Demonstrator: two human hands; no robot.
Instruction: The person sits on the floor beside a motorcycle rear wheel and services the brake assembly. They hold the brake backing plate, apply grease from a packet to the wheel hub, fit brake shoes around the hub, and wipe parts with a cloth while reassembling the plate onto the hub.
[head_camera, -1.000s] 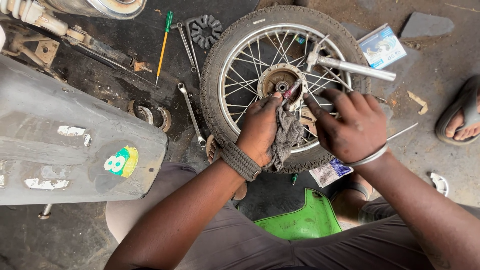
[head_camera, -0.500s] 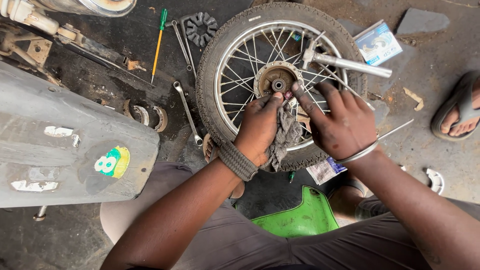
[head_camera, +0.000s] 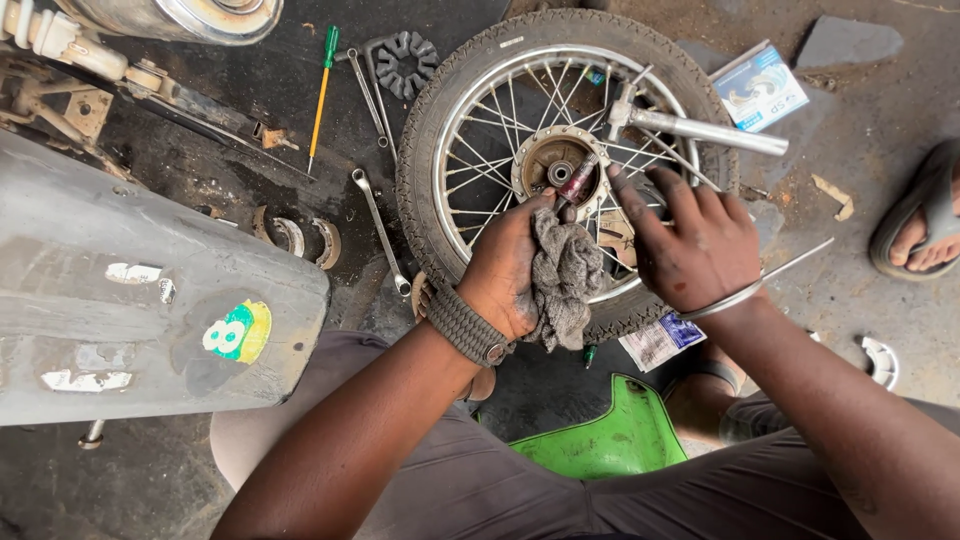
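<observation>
A spoked motorcycle wheel (head_camera: 430, 130) with its tyre lies flat on the oily ground in front of me. My left hand (head_camera: 505, 265) grips a dirty grey rag (head_camera: 565, 280) over the near rim, just below the metal hub (head_camera: 550, 160). A small dark red cylindrical part (head_camera: 580, 178) sticks up from the rag at my left fingertips. My right hand (head_camera: 690, 240), with a metal bangle on the wrist, rests on the spokes to the right of the hub, fingers spread and touching the rag's edge.
A metal tube tool (head_camera: 705, 130) lies across the wheel. Left of the wheel are a spanner (head_camera: 378, 230), a green-handled screwdriver (head_camera: 322, 95), a black toothed rubber part (head_camera: 405, 62) and brake shoes (head_camera: 295, 235). A grey motorcycle panel (head_camera: 130, 300) fills the left. Another person's sandalled foot (head_camera: 925, 235) is at right.
Both hands have slid down the wheel toward me, uncovering the hub. The red part now shows at my left fingertips. The view has shifted slightly.
</observation>
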